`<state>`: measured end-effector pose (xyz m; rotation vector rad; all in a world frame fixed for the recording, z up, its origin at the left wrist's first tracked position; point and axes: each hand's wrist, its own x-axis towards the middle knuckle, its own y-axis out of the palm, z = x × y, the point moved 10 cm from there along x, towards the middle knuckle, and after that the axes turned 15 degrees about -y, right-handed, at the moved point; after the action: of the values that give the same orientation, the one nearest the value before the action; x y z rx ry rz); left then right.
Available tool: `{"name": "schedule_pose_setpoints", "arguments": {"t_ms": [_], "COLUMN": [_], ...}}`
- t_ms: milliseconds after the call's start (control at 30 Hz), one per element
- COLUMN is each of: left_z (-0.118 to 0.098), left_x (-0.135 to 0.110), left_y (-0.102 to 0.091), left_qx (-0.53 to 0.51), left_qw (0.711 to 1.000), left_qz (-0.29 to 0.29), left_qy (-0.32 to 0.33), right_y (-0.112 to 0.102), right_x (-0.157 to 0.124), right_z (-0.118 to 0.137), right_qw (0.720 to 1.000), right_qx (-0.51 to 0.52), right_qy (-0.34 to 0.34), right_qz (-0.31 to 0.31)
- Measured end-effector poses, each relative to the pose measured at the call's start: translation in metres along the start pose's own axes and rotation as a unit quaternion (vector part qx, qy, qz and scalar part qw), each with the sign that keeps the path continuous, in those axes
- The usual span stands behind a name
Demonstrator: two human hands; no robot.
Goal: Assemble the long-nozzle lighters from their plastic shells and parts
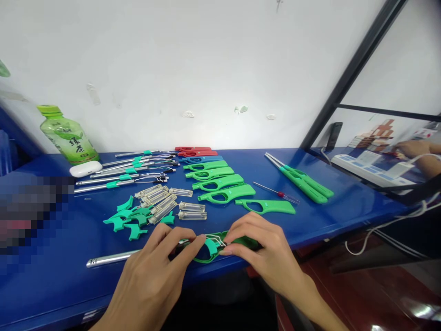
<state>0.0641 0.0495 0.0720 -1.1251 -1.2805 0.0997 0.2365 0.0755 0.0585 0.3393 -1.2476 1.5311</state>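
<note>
Partly assembled lighter at the near edge of the blue surface [69, 294]: an open green shell [206, 260] with a teal trigger [212, 247] seated, its metal tube [113, 259] projecting leftward. The left hand's [155, 266] fingers are closed over the shell's neck; the right hand's [265, 248] thumb and forefinger pinch the white wires [217, 239]. Two closed green lighters [306, 184] at right appear complete. Left to assemble, evidently: wired rods [93, 187], clear tanks [162, 209], loose triggers [135, 231] and a row of shells [241, 191]. A screwdriver [285, 196], bottle [70, 142] and white case [85, 169] stand clear; only the hands obscure the work.
</note>
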Motion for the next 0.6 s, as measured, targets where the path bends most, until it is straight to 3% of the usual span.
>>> {"name": "schedule_pose_setpoints", "arguments": {"t_ms": [600], "left_z": [0.0022], "left_x": [0.0017], "left_y": [0.0041], "left_qx": [0.016], "left_qw": [1.0], "left_qz": [0.009], "left_qy": [0.002], "right_y": [0.0004], "right_x": [0.0015], "right_z": [0.0011], "right_qw": [1.0], "right_qx": [-0.015], "right_qy": [0.007], "right_qz": [0.009]}}
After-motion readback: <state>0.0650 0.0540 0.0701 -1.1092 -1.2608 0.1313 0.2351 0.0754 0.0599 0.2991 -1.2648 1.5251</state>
